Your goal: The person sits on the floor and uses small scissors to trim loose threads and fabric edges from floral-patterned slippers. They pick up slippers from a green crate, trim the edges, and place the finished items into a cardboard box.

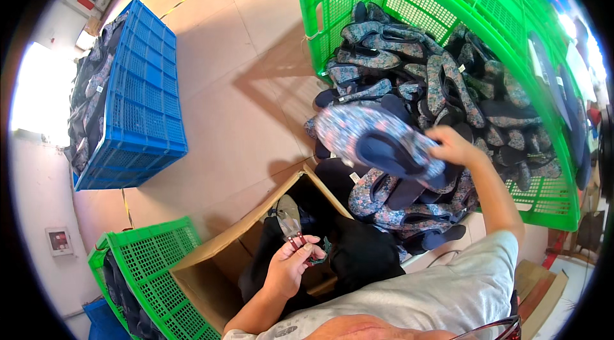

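Observation:
My right hand (pixel 451 146) grips a floral slip-on shoe (pixel 345 132) by its heel end. The shoe is blue and pink with a dark lining, blurred by motion, and held over a pile of similar floral shoes (pixel 400 215). Near my lap, my left hand (pixel 293 264) is closed around small red-handled snips (pixel 296 238), their metal blades pointing away from me. A dark green bit of material (pixel 325 249) hangs beside its fingers; I cannot make out what it is.
A large green crate (pixel 309 17) stands behind the shoe pile, its side open toward me. An open cardboard box (pixel 195 276) sits by my legs. At left are a loaded blue crate (pixel 144 84) and a smaller green crate (pixel 163 269).

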`<action>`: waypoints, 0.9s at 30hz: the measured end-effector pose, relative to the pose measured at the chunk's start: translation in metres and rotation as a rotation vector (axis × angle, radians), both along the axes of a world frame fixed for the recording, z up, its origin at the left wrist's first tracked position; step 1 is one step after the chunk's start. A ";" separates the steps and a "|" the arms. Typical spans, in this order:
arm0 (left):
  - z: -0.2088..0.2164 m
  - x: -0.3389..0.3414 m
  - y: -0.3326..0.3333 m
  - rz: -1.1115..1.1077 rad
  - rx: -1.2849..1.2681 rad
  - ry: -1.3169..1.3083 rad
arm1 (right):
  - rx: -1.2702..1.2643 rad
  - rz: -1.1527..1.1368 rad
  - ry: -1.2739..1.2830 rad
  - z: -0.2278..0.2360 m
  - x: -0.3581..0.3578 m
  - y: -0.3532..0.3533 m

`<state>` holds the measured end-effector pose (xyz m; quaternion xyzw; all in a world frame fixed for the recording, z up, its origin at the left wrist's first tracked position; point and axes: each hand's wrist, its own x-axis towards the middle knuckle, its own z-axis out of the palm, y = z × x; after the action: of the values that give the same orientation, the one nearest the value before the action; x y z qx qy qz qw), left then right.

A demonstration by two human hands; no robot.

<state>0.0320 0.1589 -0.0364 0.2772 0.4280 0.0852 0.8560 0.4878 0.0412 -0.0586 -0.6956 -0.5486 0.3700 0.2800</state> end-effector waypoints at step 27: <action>0.006 0.005 0.001 -0.011 -0.037 0.087 | -0.074 0.010 -0.282 -0.032 -0.059 0.119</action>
<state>0.0369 0.1603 -0.0307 0.2673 0.4646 0.0606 0.8420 0.4286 0.1599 -0.0907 -0.7478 -0.5719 0.2898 0.1724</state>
